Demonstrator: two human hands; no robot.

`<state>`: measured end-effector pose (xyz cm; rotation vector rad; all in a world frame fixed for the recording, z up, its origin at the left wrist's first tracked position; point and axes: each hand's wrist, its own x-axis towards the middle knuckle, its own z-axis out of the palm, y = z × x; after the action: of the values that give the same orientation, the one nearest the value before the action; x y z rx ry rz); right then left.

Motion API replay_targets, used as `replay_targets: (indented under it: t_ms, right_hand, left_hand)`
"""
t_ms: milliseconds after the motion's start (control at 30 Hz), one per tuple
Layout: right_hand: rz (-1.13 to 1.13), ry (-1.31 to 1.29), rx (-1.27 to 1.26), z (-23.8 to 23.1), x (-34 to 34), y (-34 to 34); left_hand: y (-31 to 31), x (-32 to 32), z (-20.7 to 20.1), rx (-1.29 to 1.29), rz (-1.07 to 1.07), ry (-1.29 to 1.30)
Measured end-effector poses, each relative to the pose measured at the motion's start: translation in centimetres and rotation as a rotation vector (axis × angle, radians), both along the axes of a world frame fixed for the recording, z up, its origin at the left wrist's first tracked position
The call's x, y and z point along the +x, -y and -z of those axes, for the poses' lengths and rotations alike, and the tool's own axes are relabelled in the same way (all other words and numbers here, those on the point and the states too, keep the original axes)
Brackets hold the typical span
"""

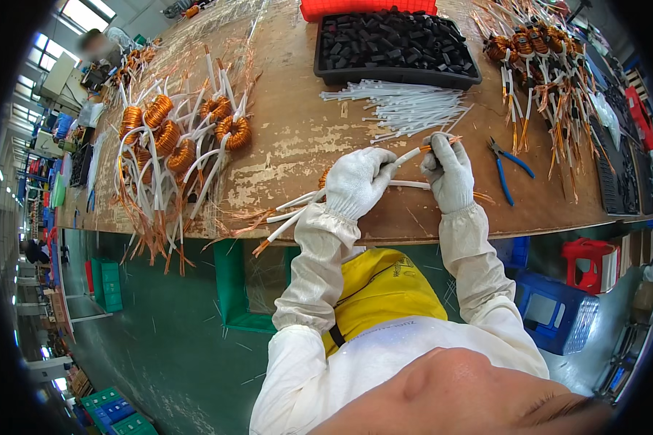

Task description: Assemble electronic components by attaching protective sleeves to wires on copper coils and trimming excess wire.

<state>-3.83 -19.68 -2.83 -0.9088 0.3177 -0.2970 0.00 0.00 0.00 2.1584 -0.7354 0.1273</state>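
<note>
Both my hands wear white gloves near the table's front edge. My left hand [357, 183] is closed on a white-sleeved wire lead [408, 156] of a copper-wound ring coil [323, 177], most of which that hand hides. At the lead's bare copper end [426, 148], my right hand [451, 172] pinches with thumb and fingers. Another white-sleeved lead [411, 184] runs between the hands below the first. More sleeved leads with frayed copper ends stick out left of my left hand. Blue-handled cutters [506, 183] lie jaws apart, right of my right hand.
White cable ties [406, 109] lie heaped beyond my hands, before a black tray [399, 79] of small black pieces. Coils [168, 138] are piled at left, more [538, 42] at far right. A red bin [366, 9] stands behind. A blue stool [559, 312] stands below at right.
</note>
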Motion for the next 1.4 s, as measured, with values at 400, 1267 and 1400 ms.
replay_targets:
  t_ms: [400, 1267, 1400]
  right_hand:
    - [-0.18, -0.138, -0.173, 0.3, -0.2, -1.3]
    - [-0.388, -0.118, 0.005, 0.9, -2.4, 0.3]
    - [-0.225, -0.055, 0.002, 0.1, -3.0, 0.1]
  left_hand:
    - [-0.2, 0.2, 0.3, 0.028, 0.018, 0.01]
    - [-0.3, 0.3, 0.7, 0.075, 0.032, 0.004]
    - [-0.3, 0.3, 0.0, 0.053, 0.038, -0.054]
